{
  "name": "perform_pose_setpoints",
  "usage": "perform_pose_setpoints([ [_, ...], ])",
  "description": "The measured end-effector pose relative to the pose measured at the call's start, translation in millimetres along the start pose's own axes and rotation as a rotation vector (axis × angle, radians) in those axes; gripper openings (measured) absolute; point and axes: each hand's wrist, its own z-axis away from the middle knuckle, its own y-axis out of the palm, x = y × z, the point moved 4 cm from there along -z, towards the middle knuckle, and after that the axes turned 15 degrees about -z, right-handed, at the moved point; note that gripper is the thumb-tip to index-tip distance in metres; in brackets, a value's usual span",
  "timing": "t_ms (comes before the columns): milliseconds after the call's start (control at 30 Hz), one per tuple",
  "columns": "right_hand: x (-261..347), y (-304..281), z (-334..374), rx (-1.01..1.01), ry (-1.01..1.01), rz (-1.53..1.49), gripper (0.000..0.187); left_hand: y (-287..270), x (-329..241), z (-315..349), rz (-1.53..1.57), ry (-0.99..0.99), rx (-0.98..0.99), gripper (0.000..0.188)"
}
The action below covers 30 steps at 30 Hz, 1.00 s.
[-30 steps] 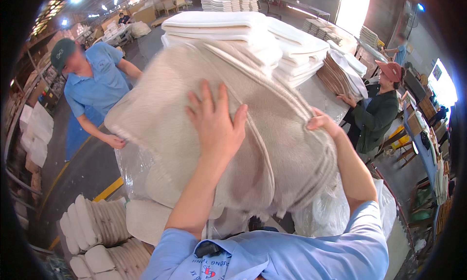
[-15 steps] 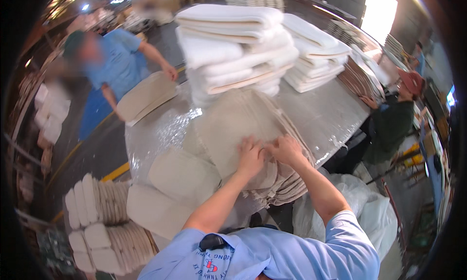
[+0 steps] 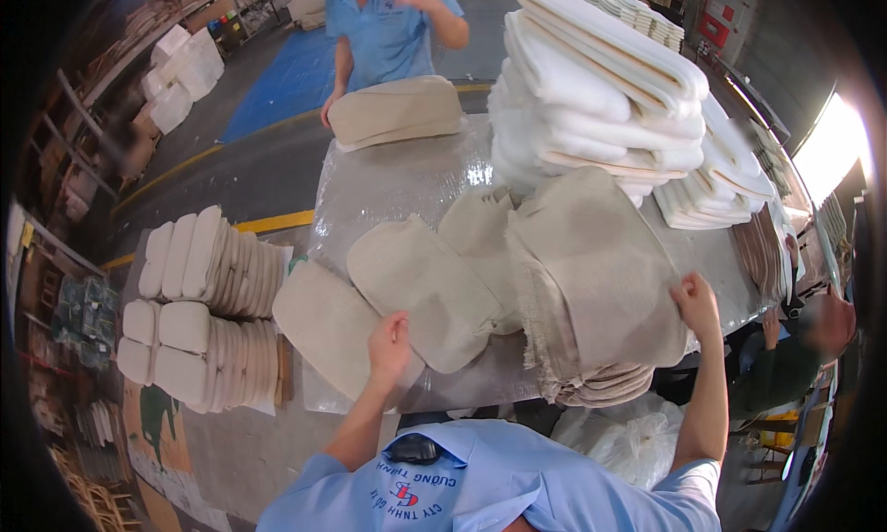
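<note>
A stack of beige fabric cushion covers (image 3: 601, 264) lies on the plastic-wrapped table (image 3: 370, 176) in front of me, frayed edges showing on its left side. At the right edge of the top cover, my right hand (image 3: 695, 303) is closed, fingers pinching the fabric. My left hand (image 3: 389, 349) is apart from the stack, its fingers pressed together over two flat covers. One of these, the nearer flat cover (image 3: 337, 324), is partly under that hand; the other flat cover (image 3: 425, 287) overlaps it. Whether my left fingers hold anything is hidden.
Tall folded white padding (image 3: 601, 88) stands behind the stack. Beige cushions (image 3: 208, 319) sit in rows at left. Across the table a person in blue (image 3: 393, 33) stands by another beige pile (image 3: 397, 111). A second person (image 3: 785, 356) is at right, near clear plastic (image 3: 628, 435).
My left hand has left the stack and moved left over the flat covers. My right hand has shifted to the stack's right edge. The view has turned left.
</note>
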Motion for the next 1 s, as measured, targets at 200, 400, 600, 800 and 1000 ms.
perform_pose_setpoints([
  [200,103.4,91.7,61.4,-0.107,-0.256,-0.263,0.032,-33.5,62.6,-103.0,-0.395,-0.021,-0.079,0.053],
  [400,152.7,374.0,152.1,0.521,-0.34,-0.048,0.067,9.4,93.5,-207.6,-0.778,-0.443,0.117,0.088],
  [600,130.2,475.5,197.1,0.324,-0.338,0.169,0.072,-8.4,142.3,-230.1,0.506,-0.715,0.517,0.048],
  [800,157.2,401.1,164.2,0.318,-0.203,-0.35,0.042,-59.9,91.7,-235.8,1.131,-0.625,0.511,0.031],
  [1000,219.4,230.6,165.3,0.071,0.007,-0.637,0.026,-127.4,-133.6,-222.4,1.146,-0.033,0.621,0.022],
])
